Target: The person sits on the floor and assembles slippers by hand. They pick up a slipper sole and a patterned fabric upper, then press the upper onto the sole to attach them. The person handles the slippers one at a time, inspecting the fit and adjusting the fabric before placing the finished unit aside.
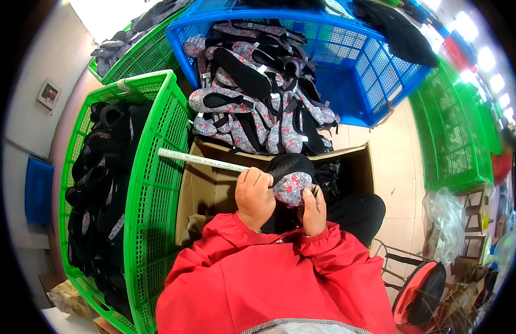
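Observation:
My left hand (254, 197) is closed round a white plastic pipe (205, 161), which points out to the left over a cardboard box (208, 186). Against the pipe's near end, between both hands, is a slipper (293, 188) in grey-and-red floral fabric with a black part on its far side. The fingers of my right hand (313, 211) pinch the slipper's right edge. Whether the pipe reaches inside the slipper is hidden by my left hand. Beyond the box lies a heap of floral slippers with black soles (241, 72).
A blue crate (338, 100) lies behind the slipper heap. At left stands a green crate (157, 183) full of black slippers (102, 183), with another green crate (141, 58) behind. More green crates (450, 128), clear plastic wrap (444, 222) and a red-and-black stool seat (419, 292) are at right.

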Available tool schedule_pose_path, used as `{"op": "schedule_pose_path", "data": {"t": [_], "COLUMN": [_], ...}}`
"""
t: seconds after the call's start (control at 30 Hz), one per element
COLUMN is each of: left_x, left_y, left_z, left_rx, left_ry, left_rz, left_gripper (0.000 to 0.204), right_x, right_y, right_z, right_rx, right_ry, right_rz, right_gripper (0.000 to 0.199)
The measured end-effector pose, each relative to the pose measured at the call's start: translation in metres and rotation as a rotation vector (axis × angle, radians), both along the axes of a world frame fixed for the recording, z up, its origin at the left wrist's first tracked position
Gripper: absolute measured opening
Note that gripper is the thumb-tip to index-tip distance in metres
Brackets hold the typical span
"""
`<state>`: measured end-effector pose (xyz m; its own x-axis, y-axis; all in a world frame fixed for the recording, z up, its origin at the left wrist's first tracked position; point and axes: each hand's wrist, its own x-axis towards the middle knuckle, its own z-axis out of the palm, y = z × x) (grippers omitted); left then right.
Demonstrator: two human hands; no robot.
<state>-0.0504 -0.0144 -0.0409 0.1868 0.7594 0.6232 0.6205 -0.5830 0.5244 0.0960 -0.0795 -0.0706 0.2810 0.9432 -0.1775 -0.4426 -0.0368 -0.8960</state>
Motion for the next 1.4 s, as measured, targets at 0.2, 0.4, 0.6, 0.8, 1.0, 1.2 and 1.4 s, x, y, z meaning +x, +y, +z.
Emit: {"op": "schedule_pose_path", "data": {"t": [0.2, 0.4, 0.6, 0.8, 1.0, 1.2, 1.4], "left_x": [0.000, 0.000, 0.006, 0.006, 0.000, 0.001, -0.001], "left_y": [0.012, 0.007, -0.010, -0.010, -0.013, -0.011, -0.011], "left_z": [0.002, -0.002, 0.022, 0.013, 0.009, 0.010, -0.005], "left_rx": [0.137, -0.044, -0.137, -0.132, -0.156, -0.187, -0.175], "left_ry": [-0.005, -0.080, 0.172, 0.175, 0.222, 0.241, 0.223], "left_rz": [0.007, -0.171, -0.185, -0.133, -0.140, -0.208, -0.215], "left_gripper": [0.018, 0.018, 0.036, 0.033, 0.035, 0.038, 0.040], "right_x": [0.009, 0.016, 0.016, 0.024, 0.045, 0.056, 0.048], "right_y": [0.006, 0.013, 0.013, 0.009, 0.001, 0.013, 0.014], "right_z": [0.002, -0.014, -0.021, 0.023, 0.019, -0.020, -0.021], "right_rx": [-0.054, -0.137, -0.074, -0.221, 0.029, -0.141, -0.138], "right_ry": [0.081, 0.112, 0.081, -0.017, -0.219, -0.727, -0.809], "right_rz": [0.225, 0.174, 0.200, 0.208, -0.225, 0.071, 0.099], "right_gripper": [0.022, 0.017, 0.020, 0.015, 0.019, 0.040, 0.035]}}
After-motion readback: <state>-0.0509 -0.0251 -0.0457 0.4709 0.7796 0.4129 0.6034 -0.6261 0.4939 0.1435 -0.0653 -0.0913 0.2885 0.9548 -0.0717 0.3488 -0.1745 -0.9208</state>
